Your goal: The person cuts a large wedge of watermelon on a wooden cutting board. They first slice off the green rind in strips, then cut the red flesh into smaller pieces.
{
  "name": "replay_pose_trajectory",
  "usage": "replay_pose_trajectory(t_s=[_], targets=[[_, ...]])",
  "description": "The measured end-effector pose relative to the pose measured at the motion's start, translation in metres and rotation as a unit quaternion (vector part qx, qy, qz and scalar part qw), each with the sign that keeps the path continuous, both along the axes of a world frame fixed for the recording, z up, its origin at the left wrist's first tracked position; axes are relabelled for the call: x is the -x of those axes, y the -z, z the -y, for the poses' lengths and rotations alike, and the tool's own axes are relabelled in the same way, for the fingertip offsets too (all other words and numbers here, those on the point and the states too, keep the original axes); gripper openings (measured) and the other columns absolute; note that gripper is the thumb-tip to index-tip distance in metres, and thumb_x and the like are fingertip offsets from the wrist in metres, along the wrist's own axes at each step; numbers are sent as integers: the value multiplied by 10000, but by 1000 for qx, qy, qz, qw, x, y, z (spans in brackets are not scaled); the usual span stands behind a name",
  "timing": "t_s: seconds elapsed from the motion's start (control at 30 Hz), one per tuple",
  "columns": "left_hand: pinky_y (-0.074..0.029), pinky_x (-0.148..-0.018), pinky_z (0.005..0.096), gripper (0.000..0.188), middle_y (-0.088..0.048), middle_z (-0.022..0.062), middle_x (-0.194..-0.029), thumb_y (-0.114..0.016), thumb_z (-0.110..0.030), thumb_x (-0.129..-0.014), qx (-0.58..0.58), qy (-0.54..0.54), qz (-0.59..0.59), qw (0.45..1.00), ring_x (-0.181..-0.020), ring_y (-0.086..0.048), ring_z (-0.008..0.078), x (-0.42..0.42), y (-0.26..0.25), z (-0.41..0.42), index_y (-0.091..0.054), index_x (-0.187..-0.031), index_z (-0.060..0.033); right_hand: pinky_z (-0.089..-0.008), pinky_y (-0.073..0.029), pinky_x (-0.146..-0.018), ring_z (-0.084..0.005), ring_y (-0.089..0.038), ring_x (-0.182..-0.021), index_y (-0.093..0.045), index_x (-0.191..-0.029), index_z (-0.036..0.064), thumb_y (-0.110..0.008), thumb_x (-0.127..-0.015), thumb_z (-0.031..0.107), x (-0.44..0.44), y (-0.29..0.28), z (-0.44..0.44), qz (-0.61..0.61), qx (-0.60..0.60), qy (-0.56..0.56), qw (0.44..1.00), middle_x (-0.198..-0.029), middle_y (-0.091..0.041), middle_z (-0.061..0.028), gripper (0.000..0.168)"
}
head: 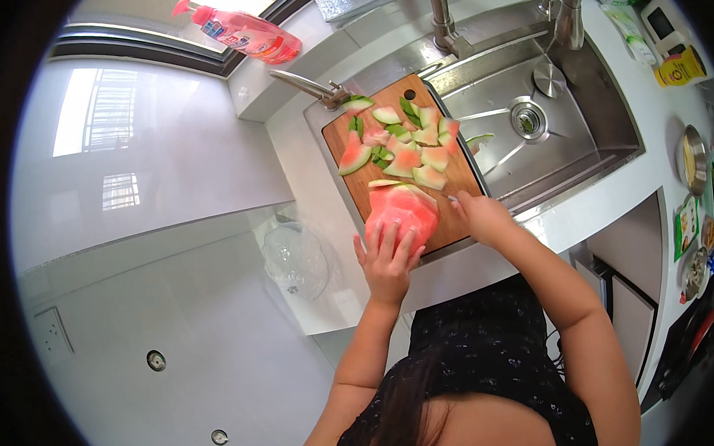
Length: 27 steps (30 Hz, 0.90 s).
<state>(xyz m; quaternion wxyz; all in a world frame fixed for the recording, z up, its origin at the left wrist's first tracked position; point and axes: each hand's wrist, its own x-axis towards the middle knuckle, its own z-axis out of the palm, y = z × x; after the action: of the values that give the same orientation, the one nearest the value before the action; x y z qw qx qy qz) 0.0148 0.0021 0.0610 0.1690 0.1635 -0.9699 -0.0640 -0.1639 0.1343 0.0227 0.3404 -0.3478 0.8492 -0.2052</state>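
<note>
A large peeled piece of watermelon (400, 201) stands on a wooden cutting board (356, 187), with pale green rind left along its far edge. My left hand (388, 260) grips its near side with the fingers spread over the red flesh. Just right of the melon, my right hand (483, 218) is closed around what looks like a knife (452, 198); only a short bit shows, and the blade cannot be made out. Several cut watermelon rinds (405, 161), with red flesh on some, lie scattered across the far half of the board.
Right of the board is a steel sink (574, 180) with a rind scrap (480, 141) by its near-left side. A small curved tap (311, 86) rises behind the board. A clear glass bowl (296, 260) sits at left. A pink pump bottle (250, 35) stands on the ledge.
</note>
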Motion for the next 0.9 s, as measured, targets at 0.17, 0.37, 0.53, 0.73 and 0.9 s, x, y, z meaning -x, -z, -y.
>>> replay_pose_trajectory(t_s=[0.17,0.37,0.53,0.73,0.9], targets=[[-168,-1133,544,340,-622,58,-1177,-753,-338,-747,-9,11,-3,1000,-1175,-521,299,-4,1,5,-701,-1034,-165,-478,-490,-599,-368,-634,-706,-523,-945,75,-480,-962,254,-1,-13,3,-84,92,-80,989,-763,-646,-146,185],[-181,-1129,548,360,-624,52,-1180,-766,-350,-724,-16,13,-3,1000,-1182,-516,297,-4,2,7,-708,-1034,-177,-410,-520,-527,-304,-669,-653,-520,-896,62,-530,-822,107,-10,5,11,-149,111,-124,975,-738,-650,-118,87],[-182,-1132,545,365,-625,47,-1174,-770,-347,-714,-19,11,6,1000,-1185,-509,293,-3,1,5,-710,-1034,-182,-421,-532,-526,-307,-669,-616,-515,-883,39,-510,-833,102,-13,0,21,-135,85,-138,977,-702,-657,-133,81],[-178,-1140,527,347,-625,35,-1166,-766,-339,-724,-20,6,4,1000,-1183,-511,278,0,0,6,-705,-1034,-195,-430,-543,-550,-320,-685,-652,-542,-906,24,-489,-859,107,-4,4,41,-84,11,-168,982,-741,-681,-162,109],[-170,-1147,505,320,-622,6,-1165,-753,-339,-752,-24,-2,9,1000,-1184,-512,253,5,-3,7,-695,-1040,-213,-461,-545,-601,-354,-683,-711,-563,-910,19,-484,-867,127,4,21,49,-57,-8,-173,983,-760,-679,-181,140]])
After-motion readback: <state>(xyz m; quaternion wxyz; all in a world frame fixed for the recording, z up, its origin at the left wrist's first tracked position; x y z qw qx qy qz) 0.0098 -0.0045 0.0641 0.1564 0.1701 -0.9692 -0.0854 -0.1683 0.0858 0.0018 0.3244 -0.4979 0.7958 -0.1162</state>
